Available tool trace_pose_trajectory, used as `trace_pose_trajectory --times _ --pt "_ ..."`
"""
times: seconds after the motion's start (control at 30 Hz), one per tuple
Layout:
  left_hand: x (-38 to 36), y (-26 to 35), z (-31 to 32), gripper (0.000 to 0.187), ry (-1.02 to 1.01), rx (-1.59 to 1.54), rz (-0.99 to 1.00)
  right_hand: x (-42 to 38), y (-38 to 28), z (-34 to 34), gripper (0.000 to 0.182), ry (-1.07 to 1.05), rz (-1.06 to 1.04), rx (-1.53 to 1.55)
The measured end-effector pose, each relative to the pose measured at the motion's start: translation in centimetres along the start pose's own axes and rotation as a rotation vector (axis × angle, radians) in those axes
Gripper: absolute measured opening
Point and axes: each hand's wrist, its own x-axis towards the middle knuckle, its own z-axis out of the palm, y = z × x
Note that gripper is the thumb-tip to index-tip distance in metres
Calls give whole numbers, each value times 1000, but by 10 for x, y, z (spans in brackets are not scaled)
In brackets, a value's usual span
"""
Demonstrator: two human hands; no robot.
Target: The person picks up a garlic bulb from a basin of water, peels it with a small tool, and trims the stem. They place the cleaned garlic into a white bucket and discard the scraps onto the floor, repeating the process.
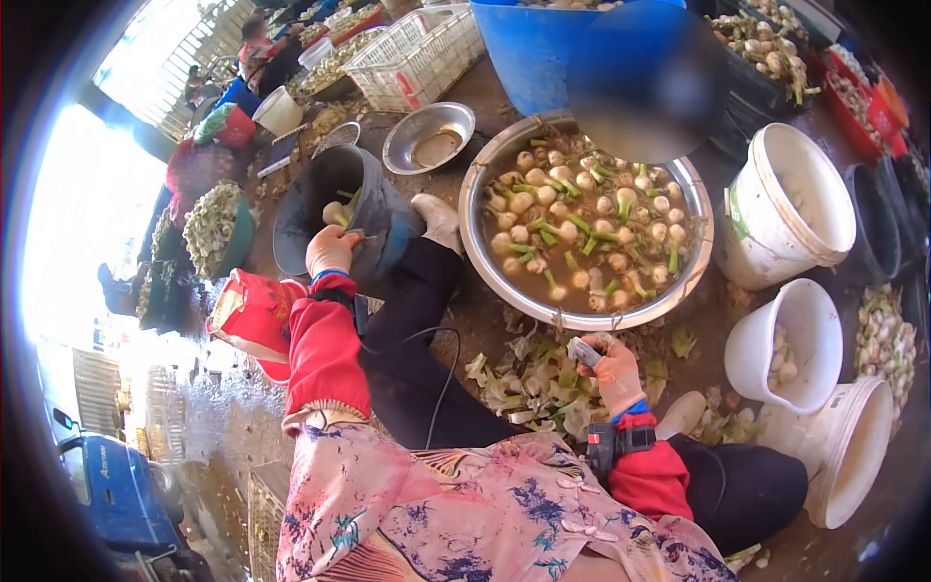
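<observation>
My left hand (332, 252), in an orange glove, is at the near rim of a grey bucket (393, 228). Its fingers are closed by a garlic bulb (336, 212) with a green stem, which shows against the bucket's dark inside. My right hand (615, 376), gloved alike, is closed around a short grey blade-like piece (584, 353), whose exact kind I cannot tell. It hovers over pale peeled skins (543, 383) on the ground. Between and beyond my hands stands a wide metal basin (572, 319), holding brown water and many trimmed garlic bulbs (621, 238).
White buckets (776, 209) and a white tub (766, 335) stand at the right. A shallow metal bowl (400, 145), a white crate (412, 58) and a blue tub (519, 58) are behind. Garlic heaps (211, 228) lie left, near a blue vehicle (121, 495). Another person (257, 53) sits far back.
</observation>
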Motion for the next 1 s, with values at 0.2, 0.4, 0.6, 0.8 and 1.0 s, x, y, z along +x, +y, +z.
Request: trace_pose_trajectory --times 0.2,0.4,0.6,0.8,1.0 --pt "-51 39 40 3 557 -767 482 5 10 -4 16 28 83 -15" --pt "-194 129 61 25 -1050 -228 1017 3 -15 -11 28 -70 242 -272" --pt "-141 178 142 37 -650 -879 659 5 -10 -29 29 -17 241 -552" --pt "11 247 213 49 -106 -145 549 15 -7 -22 27 -44 184 -572" --pt "28 296 233 59 -379 240 346 27 23 -33 38 63 -157 -772"
